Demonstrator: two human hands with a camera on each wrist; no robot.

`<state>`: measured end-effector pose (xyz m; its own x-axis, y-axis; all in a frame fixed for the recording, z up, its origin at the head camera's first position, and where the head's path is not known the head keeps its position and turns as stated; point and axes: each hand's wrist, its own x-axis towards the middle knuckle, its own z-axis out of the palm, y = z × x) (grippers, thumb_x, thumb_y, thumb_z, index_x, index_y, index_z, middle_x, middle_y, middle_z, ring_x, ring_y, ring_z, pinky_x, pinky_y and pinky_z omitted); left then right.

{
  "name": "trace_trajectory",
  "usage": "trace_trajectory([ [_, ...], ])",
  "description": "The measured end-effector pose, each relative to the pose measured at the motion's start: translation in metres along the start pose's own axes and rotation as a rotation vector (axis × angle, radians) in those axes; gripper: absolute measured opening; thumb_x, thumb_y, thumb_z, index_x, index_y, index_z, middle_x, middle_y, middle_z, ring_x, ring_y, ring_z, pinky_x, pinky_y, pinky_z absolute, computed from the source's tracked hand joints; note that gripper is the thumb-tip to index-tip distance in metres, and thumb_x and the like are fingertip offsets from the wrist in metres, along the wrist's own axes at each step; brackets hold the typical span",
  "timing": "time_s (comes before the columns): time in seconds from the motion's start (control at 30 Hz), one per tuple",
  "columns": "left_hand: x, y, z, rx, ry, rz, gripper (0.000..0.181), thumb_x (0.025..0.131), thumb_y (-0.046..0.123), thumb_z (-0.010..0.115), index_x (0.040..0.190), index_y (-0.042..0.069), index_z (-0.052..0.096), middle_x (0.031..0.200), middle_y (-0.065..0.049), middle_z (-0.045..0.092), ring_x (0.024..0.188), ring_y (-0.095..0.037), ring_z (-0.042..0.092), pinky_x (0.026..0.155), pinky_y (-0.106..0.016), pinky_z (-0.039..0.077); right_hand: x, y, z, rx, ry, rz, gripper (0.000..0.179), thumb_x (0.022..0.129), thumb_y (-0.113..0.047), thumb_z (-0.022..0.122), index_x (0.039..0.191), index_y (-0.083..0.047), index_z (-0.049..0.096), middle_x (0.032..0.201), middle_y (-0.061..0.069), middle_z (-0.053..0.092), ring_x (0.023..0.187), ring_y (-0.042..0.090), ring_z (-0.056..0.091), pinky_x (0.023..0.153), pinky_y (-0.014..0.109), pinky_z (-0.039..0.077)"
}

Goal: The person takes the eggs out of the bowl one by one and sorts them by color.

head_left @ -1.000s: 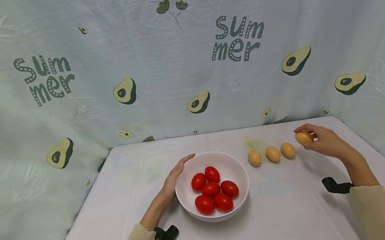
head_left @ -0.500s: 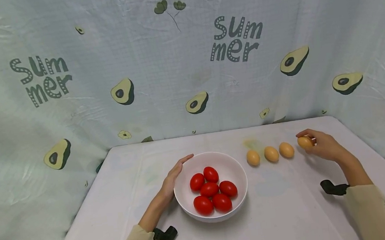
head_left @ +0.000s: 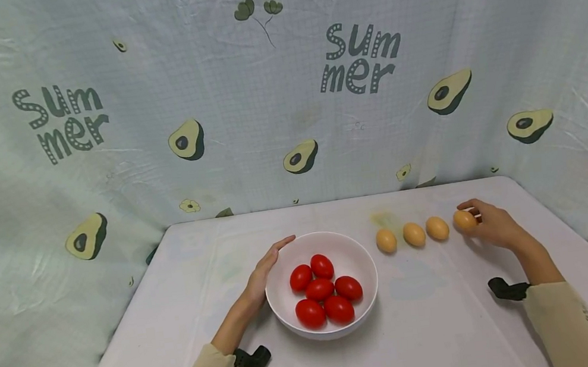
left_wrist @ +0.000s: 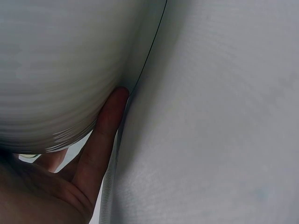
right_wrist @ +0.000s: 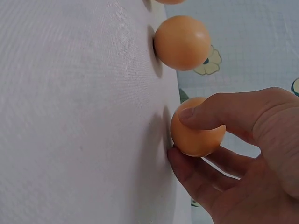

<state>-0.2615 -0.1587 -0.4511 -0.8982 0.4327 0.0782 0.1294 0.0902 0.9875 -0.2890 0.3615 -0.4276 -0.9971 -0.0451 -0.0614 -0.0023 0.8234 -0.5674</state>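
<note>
Egg, its long axis unclear, sits pinched between thumb and fingers of the right hand near the far right corner of the table, just right of three more eggs; the left hand, well apart, touches the bowl.

The white bowl holds six red ovals; three orange eggs lie right of it, a pinched egg beyond.
</note>
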Motion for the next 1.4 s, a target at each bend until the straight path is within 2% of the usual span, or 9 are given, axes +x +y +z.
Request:
trace_trajectory([
  [0.17,-0.0011,0.0006,0.0009,-0.007,0.006,-0.008,0.055,0.113,0.038,0.018,0.161,0.019,0.036,0.17,-0.003,0.031,0.159,-0.026,0.027,0.126,-0.027,0.03,0.0009,0.0,0.0022,0.005,-0.013,0.013,0.061,0.095,-0.019,0.067,0.146,0.005,0.042,0.139,0.04,0.047,0.12,0.053,0.052,0.091,0.06,0.054],
  [0.4,-0.0018,0.0015,0.0014,-0.003,0.028,-0.022,0.053,0.113,0.038,0.019,0.16,0.022,0.038,0.169,0.0,0.033,0.158,-0.024,0.028,0.129,-0.04,0.026,0.0004,-0.0024,0.0021,-0.004,-0.006,0.01,0.062,0.094,-0.019,0.069,0.145,0.006,0.043,0.138,0.04,0.048,0.119,0.053,0.052,0.093,0.063,0.053],
  [0.6,-0.0011,0.0012,0.0005,0.006,0.024,-0.017,0.053,0.113,0.037,0.018,0.161,0.021,0.037,0.169,-0.001,0.034,0.157,-0.025,0.03,0.127,-0.033,0.03,0.0011,-0.0053,0.001,-0.005,-0.019,0.026,0.066,0.093,-0.019,0.069,0.146,0.007,0.039,0.136,0.041,0.049,0.114,0.049,0.053,0.092,0.06,0.053],
  [0.77,0.0004,0.0003,0.0001,-0.006,0.003,0.002,0.054,0.113,0.035,0.017,0.161,0.018,0.035,0.17,-0.005,0.031,0.158,-0.029,0.028,0.129,-0.046,0.025,0.0006,-0.0052,0.0008,-0.004,-0.028,0.03,0.068,0.093,-0.018,0.069,0.147,0.007,0.037,0.137,0.041,0.048,0.114,0.05,0.053,0.094,0.062,0.052],
  [0.9,0.0012,0.0004,-0.0001,-0.012,-0.012,0.013,0.055,0.113,0.035,0.017,0.161,0.016,0.034,0.17,-0.007,0.03,0.158,-0.031,0.028,0.129,-0.05,0.023,-0.0003,-0.0042,0.0008,-0.006,-0.032,0.022,0.069,0.092,-0.018,0.069,0.148,0.007,0.037,0.137,0.042,0.048,0.113,0.049,0.053,0.093,0.061,0.052],
  [1.07,0.0017,0.0009,0.0,-0.008,-0.017,0.012,0.055,0.113,0.036,0.017,0.161,0.017,0.034,0.17,-0.007,0.03,0.158,-0.03,0.028,0.128,-0.042,0.028,-0.0015,-0.0031,0.0007,-0.003,-0.04,0.023,0.07,0.092,-0.018,0.068,0.148,0.007,0.036,0.137,0.042,0.047,0.113,0.049,0.053,0.093,0.062,0.052],
  [1.3,0.0015,0.0,0.0002,-0.017,-0.023,0.018,0.055,0.113,0.035,0.016,0.162,0.015,0.034,0.17,-0.008,0.029,0.158,-0.029,0.027,0.121,-0.019,0.033,-0.0035,-0.0042,0.0002,0.004,-0.044,0.033,0.071,0.092,-0.018,0.069,0.149,0.007,0.035,0.139,0.042,0.045,0.117,0.051,0.052,0.098,0.065,0.05],
  [1.4,0.0013,0.0001,0.0005,-0.021,-0.027,0.025,0.056,0.113,0.035,0.016,0.162,0.013,0.033,0.17,-0.009,0.029,0.159,-0.03,0.026,0.117,-0.013,0.033,-0.0041,-0.0053,-0.0006,0.004,-0.05,0.035,0.072,0.091,-0.018,0.069,0.149,0.007,0.034,0.141,0.043,0.044,0.119,0.053,0.051,0.099,0.066,0.05],
])
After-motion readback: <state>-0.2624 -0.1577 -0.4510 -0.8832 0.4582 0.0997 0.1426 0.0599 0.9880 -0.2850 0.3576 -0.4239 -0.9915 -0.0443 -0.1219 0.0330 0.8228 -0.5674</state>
